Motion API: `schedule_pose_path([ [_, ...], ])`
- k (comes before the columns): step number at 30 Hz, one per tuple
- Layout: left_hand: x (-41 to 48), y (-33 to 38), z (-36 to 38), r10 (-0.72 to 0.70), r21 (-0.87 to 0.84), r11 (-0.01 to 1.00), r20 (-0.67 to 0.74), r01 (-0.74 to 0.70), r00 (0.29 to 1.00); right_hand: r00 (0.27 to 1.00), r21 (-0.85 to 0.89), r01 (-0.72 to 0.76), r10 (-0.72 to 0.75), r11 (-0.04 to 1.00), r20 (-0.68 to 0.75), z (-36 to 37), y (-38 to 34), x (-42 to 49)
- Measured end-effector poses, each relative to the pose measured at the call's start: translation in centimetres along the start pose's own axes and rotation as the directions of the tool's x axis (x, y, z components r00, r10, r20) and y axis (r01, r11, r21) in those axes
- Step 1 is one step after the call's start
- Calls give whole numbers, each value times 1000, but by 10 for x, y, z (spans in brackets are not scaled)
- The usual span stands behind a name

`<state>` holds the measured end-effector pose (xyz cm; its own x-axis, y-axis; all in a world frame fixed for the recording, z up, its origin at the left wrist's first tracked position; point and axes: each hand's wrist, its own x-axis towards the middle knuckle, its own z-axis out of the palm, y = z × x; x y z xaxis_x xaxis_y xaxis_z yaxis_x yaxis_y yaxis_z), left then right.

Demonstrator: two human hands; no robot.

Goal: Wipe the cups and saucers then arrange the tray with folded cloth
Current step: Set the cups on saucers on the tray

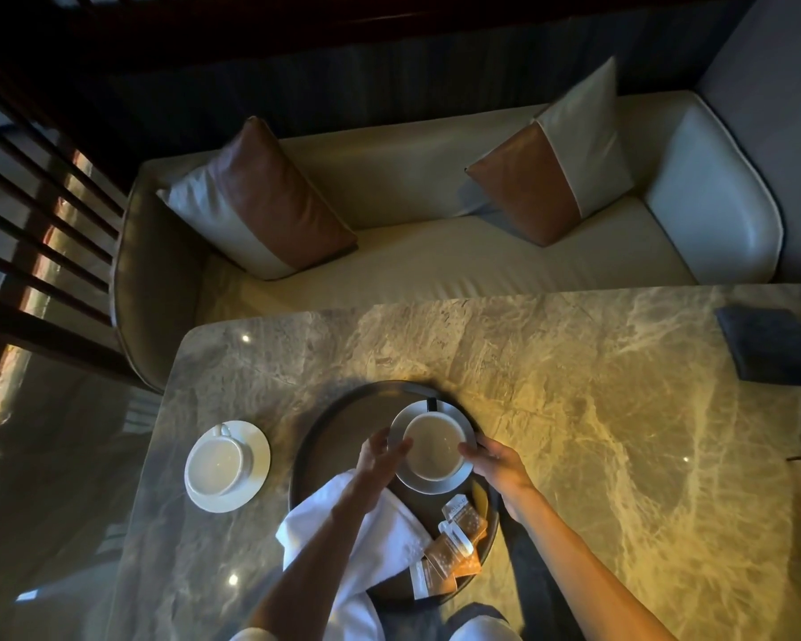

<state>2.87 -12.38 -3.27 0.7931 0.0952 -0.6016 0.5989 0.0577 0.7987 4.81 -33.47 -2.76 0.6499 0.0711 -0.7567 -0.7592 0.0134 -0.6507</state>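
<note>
- Flanking the cup point(435, 448) from either side, both hands are equally near it. It sits between them, just ahead of the knuckles, on its saucer point(435, 485).
- The left hand point(380, 458) is loose, its fingers fairly straight and their tips at the cup's side.
- The right hand point(500, 464) seems to pinch the saucer's rim with the thumb on top, though the dim light hides the fingers beneath.
- The cup is round, with no long axis to align. A level lift turns on the two opposed contacts.
- The tray point(334, 423) under the hands is dark, matte and oval, with a low raised rim.
- The white cloth point(380, 538) is soft and rumpled — it lies under the left wrist and spills over the tray's near edge.
- The second cup point(218, 460) stands left of the left hand, well apart and off the tray, on the glossy marble table point(620, 409).
- The crockery looks glazed, smooth and slippery.
</note>
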Motion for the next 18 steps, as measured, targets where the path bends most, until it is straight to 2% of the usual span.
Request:
schedule_pose_path([
  [13, -3, 8, -4, -6, 46, 999, 51, 4, 999, 997, -5, -65, 65, 998, -40, 1, 1, 1],
  [18, -3, 10, -6, -4, 100, 995, 77, -3, 997, 994, -63, -101, 97, 993, -50, 1, 2, 1],
])
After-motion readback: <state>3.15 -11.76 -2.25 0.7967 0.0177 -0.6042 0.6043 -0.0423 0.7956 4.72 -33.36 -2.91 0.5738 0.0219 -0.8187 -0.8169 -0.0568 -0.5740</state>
